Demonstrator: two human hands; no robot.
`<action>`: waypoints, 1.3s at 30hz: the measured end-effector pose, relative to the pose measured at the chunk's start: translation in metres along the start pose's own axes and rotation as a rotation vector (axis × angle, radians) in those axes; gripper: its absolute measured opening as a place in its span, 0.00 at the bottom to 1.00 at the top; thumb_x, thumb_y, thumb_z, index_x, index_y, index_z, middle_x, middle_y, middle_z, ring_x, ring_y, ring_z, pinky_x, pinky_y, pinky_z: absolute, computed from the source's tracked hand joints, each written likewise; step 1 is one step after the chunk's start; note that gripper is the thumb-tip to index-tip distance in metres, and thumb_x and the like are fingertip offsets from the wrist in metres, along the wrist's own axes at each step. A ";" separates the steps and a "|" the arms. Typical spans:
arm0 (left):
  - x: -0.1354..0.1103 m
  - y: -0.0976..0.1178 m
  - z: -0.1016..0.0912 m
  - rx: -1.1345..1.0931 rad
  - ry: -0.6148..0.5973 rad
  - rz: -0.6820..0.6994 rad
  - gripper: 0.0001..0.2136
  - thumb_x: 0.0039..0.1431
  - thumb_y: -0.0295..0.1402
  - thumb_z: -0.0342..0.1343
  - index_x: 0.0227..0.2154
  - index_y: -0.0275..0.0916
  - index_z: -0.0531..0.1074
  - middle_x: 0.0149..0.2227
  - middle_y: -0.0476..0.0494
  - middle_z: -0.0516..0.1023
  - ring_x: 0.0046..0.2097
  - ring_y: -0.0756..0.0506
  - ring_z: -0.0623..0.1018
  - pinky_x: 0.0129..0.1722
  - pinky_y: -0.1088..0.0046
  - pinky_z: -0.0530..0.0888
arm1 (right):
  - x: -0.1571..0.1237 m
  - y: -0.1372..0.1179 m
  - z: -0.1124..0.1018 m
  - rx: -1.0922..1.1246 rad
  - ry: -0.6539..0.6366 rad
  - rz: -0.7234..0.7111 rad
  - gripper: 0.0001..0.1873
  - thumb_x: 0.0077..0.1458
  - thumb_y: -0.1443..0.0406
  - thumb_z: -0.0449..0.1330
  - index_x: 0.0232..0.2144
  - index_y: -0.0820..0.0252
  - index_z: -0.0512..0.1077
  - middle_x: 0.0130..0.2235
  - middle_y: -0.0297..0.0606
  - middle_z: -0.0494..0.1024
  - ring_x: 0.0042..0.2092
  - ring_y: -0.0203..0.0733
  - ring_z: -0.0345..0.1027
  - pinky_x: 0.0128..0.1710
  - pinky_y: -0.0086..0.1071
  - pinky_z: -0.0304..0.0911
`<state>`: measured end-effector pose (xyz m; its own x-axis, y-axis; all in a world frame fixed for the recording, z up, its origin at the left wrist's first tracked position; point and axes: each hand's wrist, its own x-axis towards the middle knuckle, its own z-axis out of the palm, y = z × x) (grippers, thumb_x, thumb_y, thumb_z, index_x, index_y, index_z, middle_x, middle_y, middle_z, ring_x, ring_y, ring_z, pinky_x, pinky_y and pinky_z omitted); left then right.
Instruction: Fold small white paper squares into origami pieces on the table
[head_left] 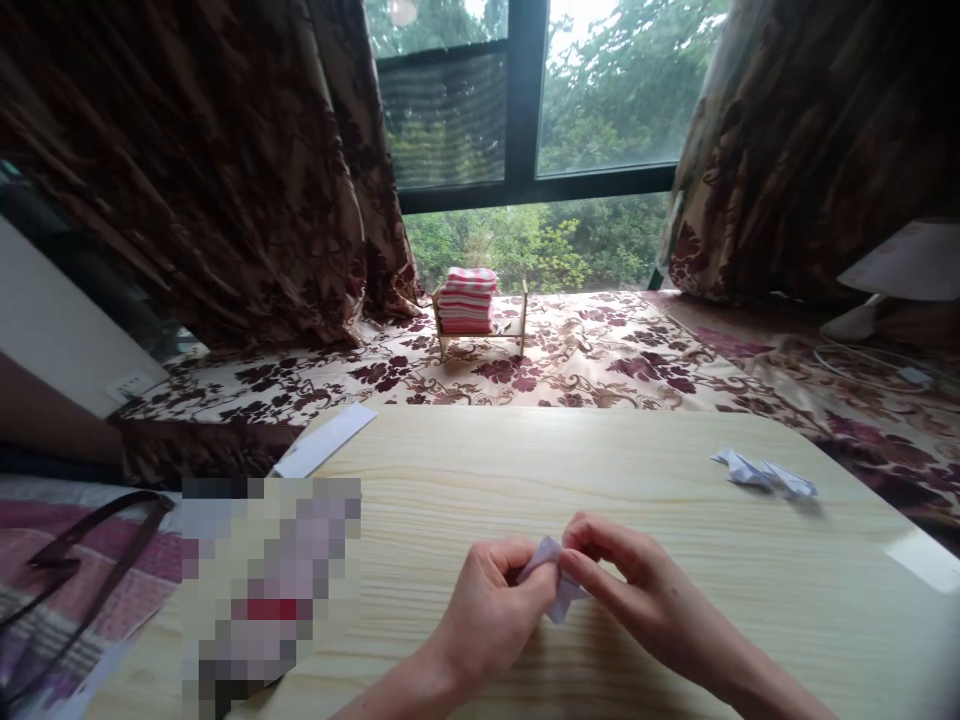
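Note:
Both my hands meet over the near middle of a light wooden table (570,460). Between them is a small piece of white folded paper (553,580). My left hand (491,610) is closed, its thumb and fingers pinching the paper's left side. From the right, my right hand (637,590) pinches the same paper with thumb and forefinger. Most of the paper is hidden by my fingers.
A finished folded paper figure (763,474) lies at the table's right. A white paper strip (324,452) hangs over the far left edge. A blurred-out object (262,590) covers the near left. Behind, a floral bedspread holds a small wooden rack with striped cloth (468,302); curtains frame a window.

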<state>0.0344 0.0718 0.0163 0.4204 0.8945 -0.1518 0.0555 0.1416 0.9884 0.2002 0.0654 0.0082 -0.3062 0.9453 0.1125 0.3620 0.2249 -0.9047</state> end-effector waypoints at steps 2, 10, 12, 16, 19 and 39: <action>0.002 0.001 -0.006 0.002 0.029 -0.001 0.14 0.52 0.37 0.52 0.16 0.35 0.65 0.19 0.51 0.58 0.25 0.52 0.59 0.25 0.75 0.56 | 0.006 -0.003 0.001 -0.036 -0.038 -0.018 0.15 0.61 0.58 0.51 0.26 0.60 0.67 0.26 0.33 0.69 0.29 0.36 0.63 0.29 0.29 0.62; 0.016 -0.007 -0.023 -0.051 0.120 -0.080 0.10 0.47 0.34 0.51 0.17 0.34 0.69 0.18 0.50 0.63 0.22 0.52 0.62 0.22 0.75 0.63 | 0.037 0.005 0.020 -0.162 0.080 -0.134 0.18 0.62 0.58 0.49 0.24 0.59 0.67 0.24 0.34 0.69 0.26 0.36 0.64 0.25 0.28 0.63; 0.018 -0.007 -0.022 -0.056 0.201 -0.063 0.10 0.48 0.34 0.51 0.17 0.34 0.69 0.18 0.49 0.64 0.22 0.52 0.63 0.23 0.75 0.64 | 0.040 0.012 0.022 -0.130 0.219 -0.119 0.16 0.61 0.58 0.50 0.26 0.59 0.69 0.24 0.34 0.70 0.27 0.37 0.67 0.26 0.28 0.65; 0.020 -0.005 -0.021 -0.165 0.314 -0.045 0.11 0.49 0.35 0.53 0.19 0.33 0.72 0.21 0.46 0.68 0.25 0.50 0.66 0.26 0.74 0.66 | 0.040 0.024 0.020 -0.091 0.373 -0.138 0.10 0.59 0.59 0.54 0.35 0.59 0.72 0.32 0.38 0.76 0.33 0.41 0.73 0.32 0.29 0.70; 0.021 -0.002 -0.023 -0.275 0.351 -0.048 0.11 0.49 0.36 0.55 0.19 0.33 0.73 0.21 0.46 0.69 0.26 0.50 0.67 0.28 0.74 0.67 | 0.036 0.020 0.018 -0.090 0.372 -0.215 0.07 0.56 0.62 0.58 0.36 0.58 0.72 0.36 0.40 0.76 0.37 0.43 0.73 0.33 0.30 0.71; 0.023 0.002 -0.028 -0.293 0.210 -0.149 0.12 0.51 0.37 0.58 0.28 0.32 0.79 0.25 0.45 0.76 0.31 0.47 0.72 0.33 0.74 0.66 | 0.035 0.002 0.020 -0.076 0.217 -0.288 0.05 0.57 0.71 0.54 0.33 0.59 0.69 0.32 0.38 0.70 0.33 0.38 0.65 0.30 0.31 0.66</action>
<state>0.0191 0.1048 0.0142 0.2309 0.9182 -0.3219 -0.1717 0.3641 0.9154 0.1727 0.0947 0.0023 -0.2139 0.8670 0.4500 0.3551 0.4981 -0.7910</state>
